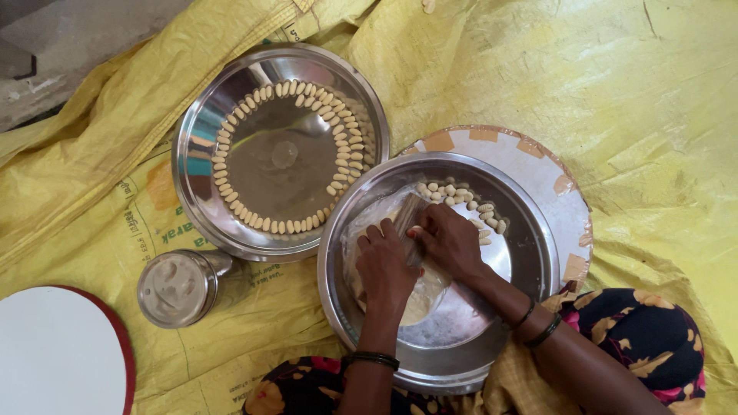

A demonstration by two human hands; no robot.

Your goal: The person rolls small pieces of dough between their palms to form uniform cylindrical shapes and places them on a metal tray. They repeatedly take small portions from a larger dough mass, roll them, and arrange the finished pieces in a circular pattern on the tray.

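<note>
Two hands over near steel plate (530, 253): left hand (384, 265) pressed flat on pale dough sheet (419, 296), fingers spread, not clenched. Right hand (450, 240) gripping flat metal scraper (409, 219) w/ edge on dough. Small dough pieces (461, 196) piled along plate's far rim. 2nd steel plate (231, 115) far-left, pieces ringed inside it. Lidded jar (175, 288) beside it, on yellow sack (615, 92).

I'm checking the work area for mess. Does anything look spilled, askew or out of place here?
Little stands out. One pale dough piece lies alone on the crumpled yellow woven sack at the top edge, away from both round steel plates. The small steel tin lies tipped on its side, nothing spilled.
</note>
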